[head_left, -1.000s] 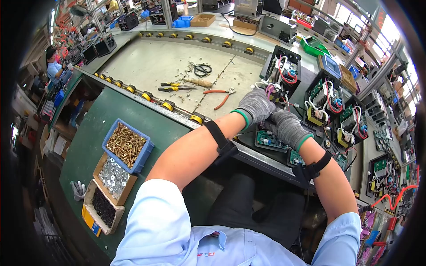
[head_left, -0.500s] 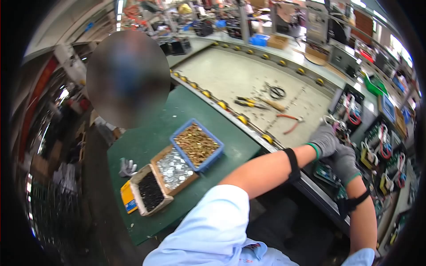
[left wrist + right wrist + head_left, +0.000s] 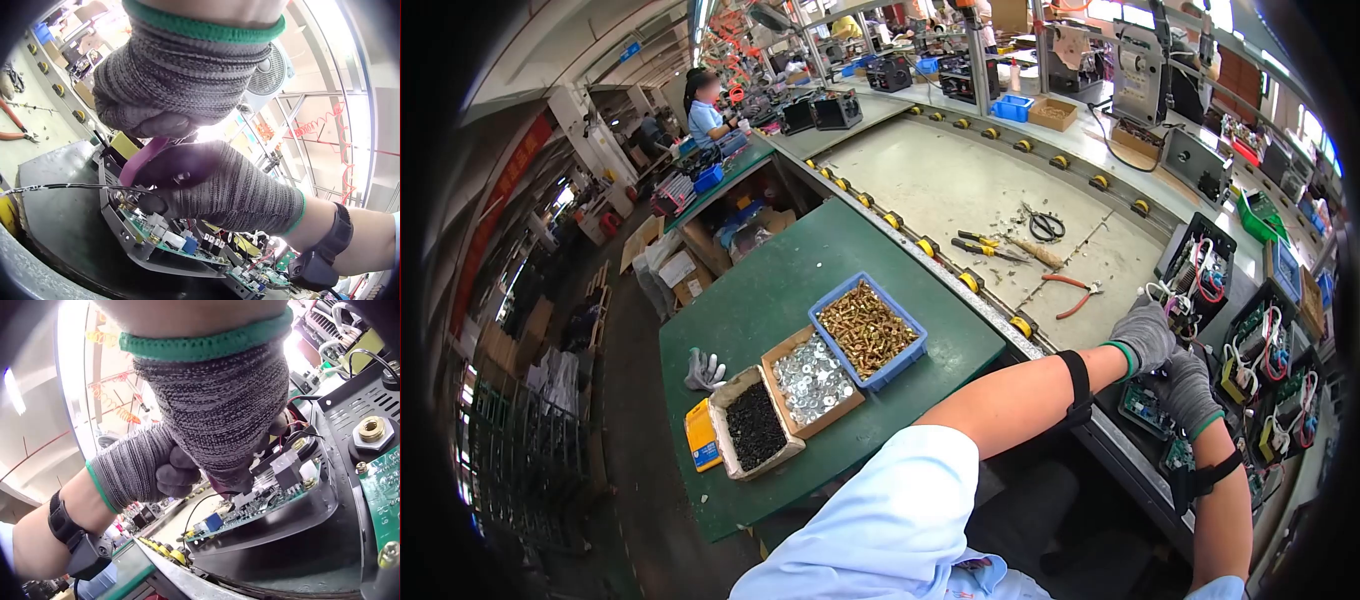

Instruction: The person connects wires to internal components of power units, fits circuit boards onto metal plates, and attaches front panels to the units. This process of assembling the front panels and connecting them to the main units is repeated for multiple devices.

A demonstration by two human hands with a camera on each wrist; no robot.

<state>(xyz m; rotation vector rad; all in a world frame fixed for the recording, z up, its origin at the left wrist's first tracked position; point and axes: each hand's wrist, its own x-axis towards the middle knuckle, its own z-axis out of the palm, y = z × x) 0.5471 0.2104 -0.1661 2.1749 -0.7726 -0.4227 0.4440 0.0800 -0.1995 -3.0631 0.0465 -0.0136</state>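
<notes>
Head view: on the green surface (image 3: 840, 250), toward its near edge, a blue bin (image 3: 919, 347) is heaped with brass-coloured screws (image 3: 865, 330). Touching it, a cardboard box (image 3: 855, 402) contains silvery washers (image 3: 810, 378); next comes a whitish box (image 3: 788, 452) of small black parts (image 3: 755, 424), beside a yellow box (image 3: 701, 435). A grey glove (image 3: 704, 370) lies near the left edge. The left hand (image 3: 1142, 338) and right hand (image 3: 1188, 390) meet over the electronics. Compared with a second ago, the camera has swung left, bringing the bins nearer the middle; their contents look the same and the hands remain together.

Left wrist view: the left fingers are curled, pinching a purple piece (image 3: 139, 164) above a circuit board (image 3: 169, 240) in a black tray (image 3: 159, 261). The right fingers lie beside the piece; their grip is hidden.

Right wrist view: the right fingers bunch downward, close over the board; how far they open cannot be told.
</notes>
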